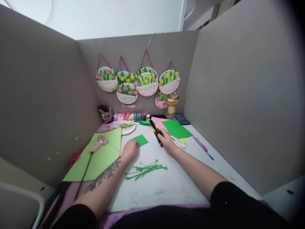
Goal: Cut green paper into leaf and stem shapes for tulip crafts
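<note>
My left hand (130,149) is at the left edge of a small green paper piece (142,140), its fingers closed on the edge and partly hidden. In my right hand (166,141) is a black-and-yellow utility knife (156,133), held slanted above the white work surface, its upper end leaning away to the left. White-handled scissors (179,142) lie just right of that hand, partly covered by it. Nearer to me, between my forearms, rests a loose heap of thin green paper strips (146,170).
Left, a glue gun (98,144) with a cord lies on light green sheets (95,168). At right are a green sheet (177,128) and a striped pencil (203,148). Paint bottles (135,116) line the back. Decorated paper plates (147,84) hang on the grey partition (181,51).
</note>
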A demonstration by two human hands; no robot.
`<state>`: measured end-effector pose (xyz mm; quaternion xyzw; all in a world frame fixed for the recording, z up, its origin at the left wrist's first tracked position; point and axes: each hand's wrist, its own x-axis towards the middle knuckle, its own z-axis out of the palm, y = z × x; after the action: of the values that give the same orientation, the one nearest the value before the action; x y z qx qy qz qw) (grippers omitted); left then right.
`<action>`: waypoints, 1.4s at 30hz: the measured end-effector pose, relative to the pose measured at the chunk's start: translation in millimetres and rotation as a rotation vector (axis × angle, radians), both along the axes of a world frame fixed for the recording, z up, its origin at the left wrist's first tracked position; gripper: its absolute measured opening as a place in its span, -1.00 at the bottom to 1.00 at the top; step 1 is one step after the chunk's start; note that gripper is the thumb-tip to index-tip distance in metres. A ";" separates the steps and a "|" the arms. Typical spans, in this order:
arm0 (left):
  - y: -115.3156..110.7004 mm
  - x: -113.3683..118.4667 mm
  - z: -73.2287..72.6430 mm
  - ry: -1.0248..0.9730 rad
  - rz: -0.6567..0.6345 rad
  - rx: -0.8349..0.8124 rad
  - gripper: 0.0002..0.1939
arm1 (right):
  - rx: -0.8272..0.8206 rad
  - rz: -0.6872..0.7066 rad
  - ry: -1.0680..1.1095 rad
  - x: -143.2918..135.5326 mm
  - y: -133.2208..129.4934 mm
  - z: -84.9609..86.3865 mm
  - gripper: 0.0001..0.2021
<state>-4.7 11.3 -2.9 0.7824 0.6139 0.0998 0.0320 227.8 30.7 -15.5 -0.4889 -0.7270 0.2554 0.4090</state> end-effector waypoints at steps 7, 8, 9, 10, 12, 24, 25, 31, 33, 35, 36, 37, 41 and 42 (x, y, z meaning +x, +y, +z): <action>1.7 -0.2 -3.9 -0.042 -0.041 0.001 -0.77 | 0.066 0.020 -0.136 -6.3 -1.7 -15.4 -0.31; 2.5 -0.5 -4.7 -0.048 -0.050 0.004 -0.77 | 0.044 0.033 -0.180 -4.2 -1.7 -14.8 -0.29; 3.2 -0.9 -5.3 -0.054 -0.059 0.009 -0.77 | 0.018 0.052 -0.238 -1.1 -1.7 -13.2 -0.29; 3.7 -1.2 -5.9 -0.056 -0.068 0.013 -0.77 | -0.007 0.069 -0.311 3.0 -1.5 -11.0 -0.31; 4.2 -1.8 -7.0 -0.055 -0.080 0.023 -0.76 | -0.032 0.091 -0.480 12.9 -0.7 -5.6 -0.41; 6.4 -4.4 -10.4 -0.086 -0.251 -0.014 -0.58 | -0.021 0.046 -0.639 48.4 8.1 3.7 -0.59; 6.4 -4.4 -9.8 -0.081 -0.273 -0.030 -0.58 | -0.019 0.053 -0.635 48.8 8.2 4.0 -0.59; 2.6 -2.6 -5.2 -0.064 -0.255 -0.068 -0.62 | -0.014 0.065 -0.669 47.5 7.2 3.8 -0.58; 2.1 -1.6 -4.6 -0.054 -0.247 -0.078 -0.60 | -0.010 0.048 -0.697 46.0 6.4 3.9 -0.58; 2.6 -0.5 -4.7 -0.051 -0.243 -0.086 -0.59 | -0.008 0.040 -0.721 44.6 5.5 5.2 -0.57; 3.1 -0.1 -4.8 -0.047 -0.245 -0.090 -0.58 | -0.009 0.042 -0.727 44.3 5.0 6.3 -0.57; 3.6 0.4 -4.9 -0.040 -0.246 -0.093 -0.58 | -0.013 0.047 -0.731 44.1 4.6 7.7 -0.57; 4.7 1.2 -4.9 -0.004 -0.243 -0.115 -0.57 | -0.039 0.072 -0.723 46.0 2.8 13.2 -0.58; 4.8 1.1 -4.9 -0.001 -0.241 -0.121 -0.57 | -0.045 0.078 -0.719 46.7 2.4 14.0 -0.58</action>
<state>-3.6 16.2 -7.8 0.8472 0.5201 0.0583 0.0911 274.5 33.1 -1.5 -0.5282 -0.8367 0.0984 0.1064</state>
